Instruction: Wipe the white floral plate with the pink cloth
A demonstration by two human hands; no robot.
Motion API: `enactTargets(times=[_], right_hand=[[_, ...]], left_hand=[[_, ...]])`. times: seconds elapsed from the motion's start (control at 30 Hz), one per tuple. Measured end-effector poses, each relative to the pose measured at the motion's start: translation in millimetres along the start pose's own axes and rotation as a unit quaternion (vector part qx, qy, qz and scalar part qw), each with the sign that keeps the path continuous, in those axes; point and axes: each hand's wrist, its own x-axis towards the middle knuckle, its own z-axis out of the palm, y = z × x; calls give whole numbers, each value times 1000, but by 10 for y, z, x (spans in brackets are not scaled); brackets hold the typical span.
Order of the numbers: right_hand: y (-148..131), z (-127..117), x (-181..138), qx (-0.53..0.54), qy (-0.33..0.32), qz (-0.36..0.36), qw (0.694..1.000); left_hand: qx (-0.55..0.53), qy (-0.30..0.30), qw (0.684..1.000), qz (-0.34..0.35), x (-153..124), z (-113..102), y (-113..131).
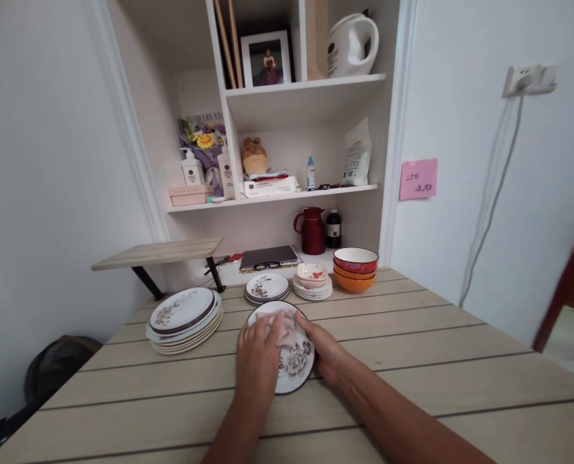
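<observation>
A white plate [296, 370] with a dark rim and brown flower print is in front of me, just above or on the table; I cannot tell which. My left hand [259, 351] presses a crumpled pale pink cloth [287, 332] against its face, fingers over the cloth. Around the plate's right edge, my right hand [323, 345] has its thumb near the cloth and its other fingers mostly hidden. Beyond it sits a small stack of matching plates [267, 287]. To the left is a taller stack of larger plates [185, 319], the top one also flower-printed.
Small white plates [313, 291] carry pinkish dishes [312, 274]. Beside them are stacked red and orange bowls [355, 270]. A raised wooden stand [158, 252] rises at the table's back left. Behind are a red jug [312, 232], a dark bottle [334, 230] and a laptop [270, 257] with glasses.
</observation>
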Motion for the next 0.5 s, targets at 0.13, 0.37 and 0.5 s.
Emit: enactTargets(times=[0.13, 0.37, 0.5], right_hand=[[12, -3, 5, -3, 23, 9, 1000], [-14, -69, 76, 28, 72, -9, 997], [-39, -109, 99, 40, 78, 1, 996]], left_hand=[[21, -4, 998, -58, 7, 8, -94], [-63, -80, 994, -36, -52, 58, -55], [-97, -97, 990, 27, -82, 79, -7]])
